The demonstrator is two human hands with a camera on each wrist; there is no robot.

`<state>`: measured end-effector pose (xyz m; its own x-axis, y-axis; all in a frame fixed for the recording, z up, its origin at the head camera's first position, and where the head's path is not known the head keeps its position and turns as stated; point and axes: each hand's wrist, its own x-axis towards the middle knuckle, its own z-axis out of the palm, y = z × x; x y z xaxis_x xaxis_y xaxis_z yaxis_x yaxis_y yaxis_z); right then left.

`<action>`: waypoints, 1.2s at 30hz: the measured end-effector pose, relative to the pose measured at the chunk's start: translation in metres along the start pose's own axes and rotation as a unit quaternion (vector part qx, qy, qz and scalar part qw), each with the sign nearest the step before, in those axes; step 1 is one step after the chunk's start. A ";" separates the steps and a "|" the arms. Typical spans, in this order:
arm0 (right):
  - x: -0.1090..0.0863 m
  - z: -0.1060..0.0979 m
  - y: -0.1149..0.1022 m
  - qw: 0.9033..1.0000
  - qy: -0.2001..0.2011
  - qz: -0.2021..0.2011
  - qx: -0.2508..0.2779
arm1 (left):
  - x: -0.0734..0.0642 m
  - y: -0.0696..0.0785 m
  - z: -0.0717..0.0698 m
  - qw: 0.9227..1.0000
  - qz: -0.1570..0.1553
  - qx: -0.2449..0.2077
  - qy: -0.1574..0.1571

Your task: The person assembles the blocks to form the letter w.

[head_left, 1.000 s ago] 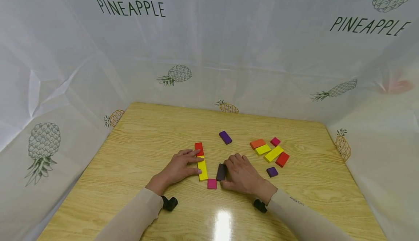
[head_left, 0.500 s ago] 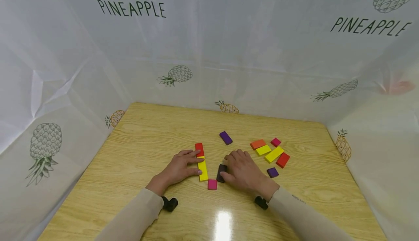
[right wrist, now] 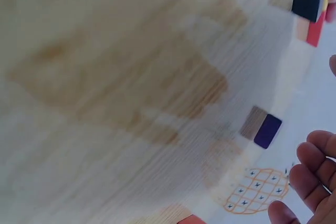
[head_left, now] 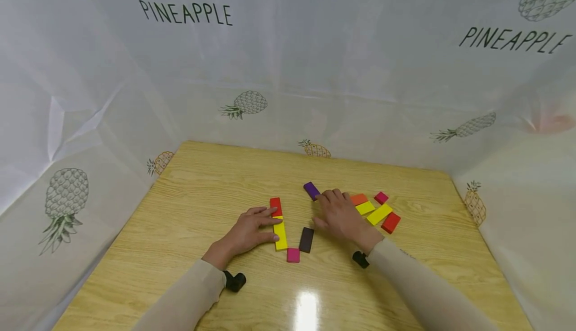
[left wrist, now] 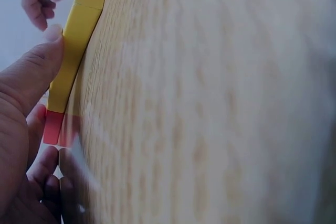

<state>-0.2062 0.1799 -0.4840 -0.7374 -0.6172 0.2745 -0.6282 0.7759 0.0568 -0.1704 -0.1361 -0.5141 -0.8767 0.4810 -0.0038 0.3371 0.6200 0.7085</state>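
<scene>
Two hands point(head_left: 246, 231) point(head_left: 341, 217), two red blocks point(head_left: 275, 206) point(head_left: 391, 222)

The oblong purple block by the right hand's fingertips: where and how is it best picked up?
Probably pinch the purple block by its two long sides, near the middle, the right hand coming from above: it lies flat, is narrow across, and no other block touches it.

Blocks point(head_left: 306, 240) on table point(head_left: 216, 176), sheet point(head_left: 288, 61) behind
</scene>
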 end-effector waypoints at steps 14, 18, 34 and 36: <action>0.007 0.012 0.012 0.998 -0.048 0.031 -0.002 | 0.000 0.002 0.001 1.000 0.002 0.003 0.000; 0.007 0.013 0.013 0.998 -0.058 0.031 -0.005 | 0.000 0.002 0.001 1.000 0.004 -0.001 0.001; 0.001 0.013 0.007 0.996 -0.072 0.049 -0.028 | -0.002 0.002 0.001 1.000 -0.002 0.002 0.005; -0.002 0.012 0.005 0.996 -0.063 0.051 -0.035 | -0.002 0.001 0.001 1.000 -0.002 0.003 0.006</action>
<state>-0.2108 0.1829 -0.4954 -0.8246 -0.5423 0.1608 -0.5324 0.8402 0.1035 -0.1678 -0.1354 -0.5139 -0.8820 0.4712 0.0016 0.3353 0.6251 0.7048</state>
